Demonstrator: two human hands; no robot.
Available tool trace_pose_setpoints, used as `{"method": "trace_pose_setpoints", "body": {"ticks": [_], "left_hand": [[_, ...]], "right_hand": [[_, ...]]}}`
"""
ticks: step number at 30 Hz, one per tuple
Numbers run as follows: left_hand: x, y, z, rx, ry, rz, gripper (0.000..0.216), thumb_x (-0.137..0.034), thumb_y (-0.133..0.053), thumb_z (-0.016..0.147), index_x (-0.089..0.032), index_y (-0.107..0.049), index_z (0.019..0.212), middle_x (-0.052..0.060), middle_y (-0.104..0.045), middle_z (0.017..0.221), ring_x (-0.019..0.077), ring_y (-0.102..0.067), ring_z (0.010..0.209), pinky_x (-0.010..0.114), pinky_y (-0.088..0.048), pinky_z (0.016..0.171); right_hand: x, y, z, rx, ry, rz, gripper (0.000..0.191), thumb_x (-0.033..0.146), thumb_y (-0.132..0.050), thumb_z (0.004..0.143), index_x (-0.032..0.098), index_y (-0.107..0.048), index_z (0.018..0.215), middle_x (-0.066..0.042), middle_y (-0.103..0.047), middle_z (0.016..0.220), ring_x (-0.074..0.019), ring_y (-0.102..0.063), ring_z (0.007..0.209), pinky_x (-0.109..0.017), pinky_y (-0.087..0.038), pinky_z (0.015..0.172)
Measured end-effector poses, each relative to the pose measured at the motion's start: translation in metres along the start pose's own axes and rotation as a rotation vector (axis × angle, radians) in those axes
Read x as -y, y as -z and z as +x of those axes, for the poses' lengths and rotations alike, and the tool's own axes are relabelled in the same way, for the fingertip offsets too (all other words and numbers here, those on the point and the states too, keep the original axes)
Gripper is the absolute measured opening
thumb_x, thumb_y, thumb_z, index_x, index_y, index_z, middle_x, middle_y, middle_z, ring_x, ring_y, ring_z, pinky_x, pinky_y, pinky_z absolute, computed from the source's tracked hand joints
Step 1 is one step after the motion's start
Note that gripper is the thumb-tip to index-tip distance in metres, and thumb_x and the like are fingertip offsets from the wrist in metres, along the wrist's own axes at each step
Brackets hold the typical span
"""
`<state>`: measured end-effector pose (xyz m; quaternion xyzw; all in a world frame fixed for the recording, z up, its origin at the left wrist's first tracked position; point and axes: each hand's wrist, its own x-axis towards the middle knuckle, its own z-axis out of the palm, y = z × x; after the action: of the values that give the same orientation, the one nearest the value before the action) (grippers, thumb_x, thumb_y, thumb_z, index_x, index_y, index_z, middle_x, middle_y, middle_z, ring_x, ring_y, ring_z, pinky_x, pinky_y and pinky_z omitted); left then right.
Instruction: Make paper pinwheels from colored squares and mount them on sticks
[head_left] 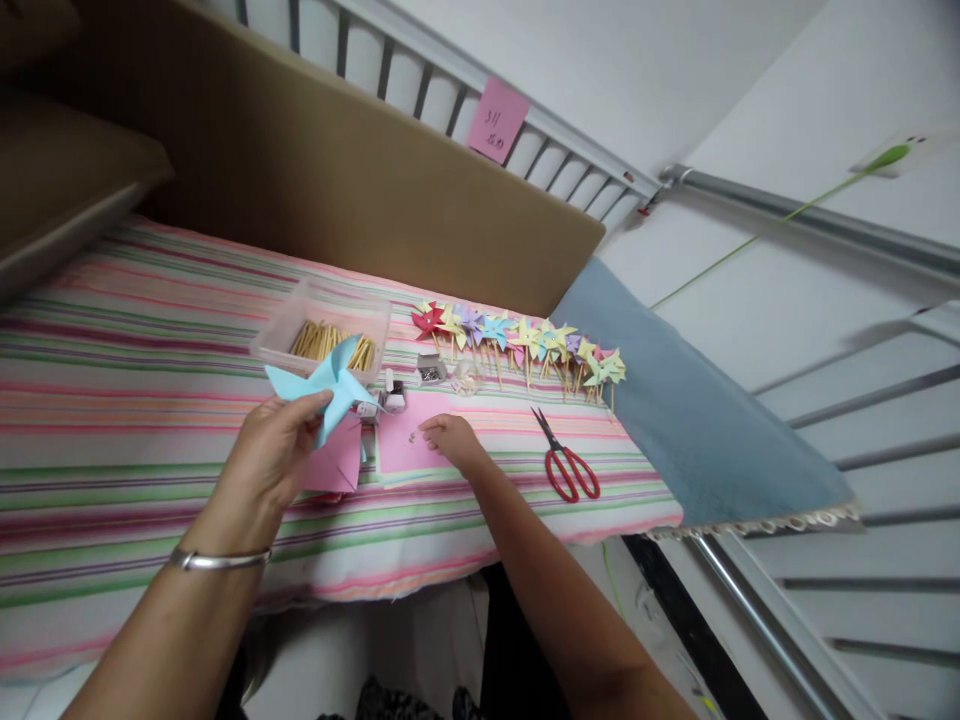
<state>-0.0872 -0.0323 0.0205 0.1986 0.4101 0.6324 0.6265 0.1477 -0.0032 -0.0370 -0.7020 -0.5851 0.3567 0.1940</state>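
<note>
A light blue paper pinwheel (334,382) with folded blades is pinched in my left hand (271,445), raised above the striped cloth. My right hand (450,440) hovers at or rests on a pink paper sheet (405,455), its fingers drawn together; whether a small piece is between them is too small to tell. Beside those fingertips lie a few tiny metal bits (412,437). More pink paper (341,460) lies below my left hand. Just past the sheet are a small dark box (394,393) and an open little box of pins (430,369).
A clear plastic box (274,338) holds many thin wooden sticks (319,340). Finished-looking pinwheels on sticks (525,338) lie in a row at the back. Red-handled scissors (566,470) lie at right. A tan board (360,180) stands along the back edge.
</note>
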Motion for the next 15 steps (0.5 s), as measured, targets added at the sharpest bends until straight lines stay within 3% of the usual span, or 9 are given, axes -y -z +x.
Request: {"method": "trace_pose_setpoints", "body": {"ticks": [6,10,15], "left_hand": [[0.001,0.000,0.000,0.011,-0.007,-0.007,0.018,-0.018,-0.079,0.050,-0.015,-0.065,0.059,0.000,-0.064,0.061,0.0133,-0.058,0.060,0.023,-0.049,0.057],[0.000,0.001,0.000,0.016,-0.031,-0.016,0.017,-0.019,-0.079,0.051,-0.014,-0.064,0.057,0.000,-0.064,0.057,0.0123,-0.057,0.057,0.022,-0.047,0.056],[-0.001,0.003,0.000,0.022,-0.019,-0.018,0.019,-0.019,-0.080,0.050,-0.013,-0.064,0.058,0.001,-0.065,0.061,0.0118,-0.056,0.056,0.022,-0.044,0.055]], "right_hand": [[-0.003,-0.007,-0.014,-0.086,0.163,-0.088,0.022,0.019,-0.061,0.073,0.022,-0.070,0.092,-0.002,-0.067,0.088,-0.0141,-0.062,0.078,-0.026,-0.047,0.076],[0.002,-0.013,-0.013,-0.097,0.252,-0.154,0.016,0.019,-0.065,0.071,0.022,-0.070,0.086,-0.001,-0.063,0.084,-0.0137,-0.060,0.076,-0.025,-0.046,0.075],[0.000,-0.020,-0.017,-0.175,0.309,-0.213,0.019,0.015,-0.058,0.076,0.022,-0.066,0.092,0.000,-0.061,0.086,-0.0130,-0.059,0.078,-0.025,-0.046,0.076]]}}
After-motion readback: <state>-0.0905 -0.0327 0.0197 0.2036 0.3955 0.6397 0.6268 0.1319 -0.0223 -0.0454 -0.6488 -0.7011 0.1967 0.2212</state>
